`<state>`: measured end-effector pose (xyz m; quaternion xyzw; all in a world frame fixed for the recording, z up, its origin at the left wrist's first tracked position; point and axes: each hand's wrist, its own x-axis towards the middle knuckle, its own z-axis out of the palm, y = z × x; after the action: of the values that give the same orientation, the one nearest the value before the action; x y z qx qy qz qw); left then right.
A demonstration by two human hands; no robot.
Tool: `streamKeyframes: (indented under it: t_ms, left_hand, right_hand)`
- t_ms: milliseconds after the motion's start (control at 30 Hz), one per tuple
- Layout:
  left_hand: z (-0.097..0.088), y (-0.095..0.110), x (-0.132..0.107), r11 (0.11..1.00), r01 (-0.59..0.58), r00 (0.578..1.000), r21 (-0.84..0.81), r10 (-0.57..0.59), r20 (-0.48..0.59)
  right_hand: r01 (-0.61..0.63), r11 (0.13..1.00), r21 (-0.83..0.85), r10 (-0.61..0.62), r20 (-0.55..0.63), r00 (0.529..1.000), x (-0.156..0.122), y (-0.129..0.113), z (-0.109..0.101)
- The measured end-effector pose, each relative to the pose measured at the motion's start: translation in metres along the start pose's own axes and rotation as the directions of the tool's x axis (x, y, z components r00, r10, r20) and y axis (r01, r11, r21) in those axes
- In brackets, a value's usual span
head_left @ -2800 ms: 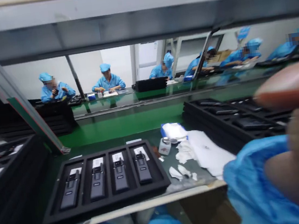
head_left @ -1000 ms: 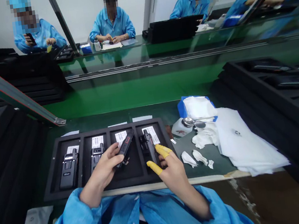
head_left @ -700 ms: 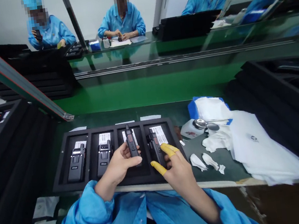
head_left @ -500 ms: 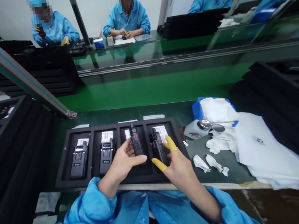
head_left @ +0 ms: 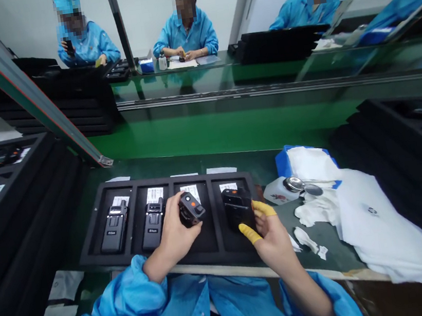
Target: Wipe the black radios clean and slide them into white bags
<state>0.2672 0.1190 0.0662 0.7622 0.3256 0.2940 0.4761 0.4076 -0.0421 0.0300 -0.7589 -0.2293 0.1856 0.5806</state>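
Observation:
Before me lies a black foam tray (head_left: 143,260) with compartments side by side. My left hand (head_left: 174,235) is closed around a black two-way radio (head_left: 191,207), its top end with an orange button turned up, over the third compartment. Another black two-way radio (head_left: 237,209) is gripped in my right hand (head_left: 271,233), which wears yellow finger cots on thumb and forefinger, over the rightmost compartment. Two more radios, a far-left one (head_left: 112,233) and its neighbour (head_left: 152,228), lie in the left compartments with "Riton" labels showing. White printed labels (head_left: 189,191) stick out behind the radios.
To the right are a blue box of white tissues (head_left: 307,161), a white bottle with a metal cap (head_left: 277,191), crumpled wipes (head_left: 315,211) and white bags (head_left: 390,222). Black foam trays are stacked at left (head_left: 41,201) and right (head_left: 400,153). Co-workers (head_left: 187,34) sit beyond the glass.
Both radios have been turned from side-on, the left one now top end up. My right hand has closed on its radio and moved right. The view has shifted slightly.

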Motion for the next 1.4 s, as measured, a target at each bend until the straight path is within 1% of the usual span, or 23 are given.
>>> streamKeyframes:
  t_ms: [67,167,300,400,467,500,533,567,600,633,667,700,767,800,833,900,967,1000,1067,1133,1267,1333,1400]
  left_hand:
    - [0.001,-0.003,-0.001,0.979,-0.167,0.984,0.114,0.173,-0.05]
    - [0.003,-0.007,-0.001,0.93,-0.314,0.939,0.191,0.334,-0.084]
    - [0.005,-0.012,-0.003,0.892,-0.385,0.908,0.236,0.412,-0.076]
    - [0.004,-0.011,-0.003,0.895,-0.38,0.91,0.235,0.407,-0.076]
    - [0.002,-0.007,-0.003,0.937,-0.304,0.944,0.169,0.321,-0.08]
    - [0.001,-0.004,-0.003,0.969,-0.229,0.969,0.095,0.236,-0.072]
    - [-0.001,0.0,-0.003,0.992,-0.125,0.991,-0.012,0.124,-0.046]
    - [-0.003,0.003,-0.002,0.989,0.0,1.0,-0.149,0.0,0.0]
    - [-0.005,0.005,-0.002,0.946,0.133,0.991,-0.296,-0.117,0.069]
    - [-0.007,0.007,-0.001,0.866,0.253,0.967,-0.432,-0.207,0.152]
    - [-0.009,0.008,0.0,0.764,0.348,0.937,-0.543,-0.265,0.228]
    - [-0.011,0.009,0.001,0.662,0.415,0.91,-0.624,-0.299,0.287]
    - [-0.015,0.009,0.004,0.513,0.482,0.875,-0.71,-0.328,0.356]
    - [-0.017,0.01,0.004,0.466,0.5,0.864,-0.73,-0.329,0.381]
    - [-0.019,0.011,0.005,0.432,0.512,0.857,-0.743,-0.32,0.404]
    - [-0.025,0.013,0.004,0.393,0.534,0.845,-0.749,-0.265,0.464]
    - [-0.03,0.016,0.002,0.391,0.545,0.836,-0.741,-0.185,0.517]
    - [-0.032,0.017,0.001,0.408,0.546,0.83,-0.732,-0.148,0.537]
    - [-0.034,0.018,0.0,0.47,0.532,0.824,-0.704,-0.096,0.558]
    - [-0.032,0.015,0.0,0.546,0.49,0.833,-0.679,-0.066,0.549]
    - [-0.024,0.01,0.004,0.659,0.395,0.871,-0.64,-0.048,0.488]
    - [-0.02,0.01,0.006,0.695,0.388,0.873,-0.605,-0.066,0.483]
    - [-0.018,0.013,0.007,0.71,0.399,0.866,-0.581,-0.083,0.494]
  right_hand:
    - [0.03,0.997,0.071,-0.027,-0.039,0.999,-0.001,0.002,0.0]
    - [0.087,0.99,0.113,-0.083,-0.036,0.996,-0.005,0.001,0.003]
    - [0.121,0.986,0.119,-0.116,-0.042,0.992,-0.009,0.001,0.006]
    - [0.086,0.987,0.137,-0.08,-0.047,0.996,-0.011,0.002,0.007]
    - [0.045,0.979,0.201,-0.035,-0.054,0.998,-0.011,-0.003,0.008]
    - [0.019,0.962,0.271,-0.007,-0.046,0.999,-0.011,-0.007,0.009]
    - [-0.019,0.931,0.366,0.03,-0.024,0.999,-0.011,-0.012,0.009]
    - [-0.079,0.878,0.472,0.078,0.021,0.997,-0.01,-0.019,0.009]
    - [-0.163,0.804,0.572,0.131,0.097,0.987,-0.009,-0.026,0.009]
    - [-0.267,0.712,0.65,0.182,0.197,0.963,-0.007,-0.034,0.009]
    - [-0.377,0.607,0.699,0.221,0.307,0.926,-0.005,-0.041,0.009]
    - [-0.475,0.5,0.724,0.244,0.409,0.88,-0.002,-0.047,0.01]
    - [-0.598,0.307,0.74,0.244,0.546,0.801,0.004,-0.058,0.011]
    - [-0.624,0.233,0.746,0.239,0.579,0.78,0.007,-0.062,0.013]
    - [-0.637,0.176,0.751,0.238,0.595,0.768,0.009,-0.065,0.014]
    - [-0.643,0.118,0.757,0.249,0.604,0.757,0.011,-0.068,0.017]
    - [-0.637,0.11,0.763,0.267,0.595,0.758,0.012,-0.07,0.02]
    - [-0.631,0.115,0.767,0.278,0.585,0.762,0.011,-0.07,0.02]
    - [-0.614,0.133,0.778,0.302,0.558,0.773,0.01,-0.07,0.021]
    - [-0.586,0.156,0.795,0.322,0.52,0.791,0.009,-0.069,0.021]
    - [-0.531,0.214,0.82,0.318,0.456,0.832,0.006,-0.065,0.02]
    - [-0.519,0.242,0.819,0.294,0.448,0.844,0.005,-0.062,0.02]
    - [-0.51,0.273,0.816,0.27,0.444,0.854,0.004,-0.059,0.02]
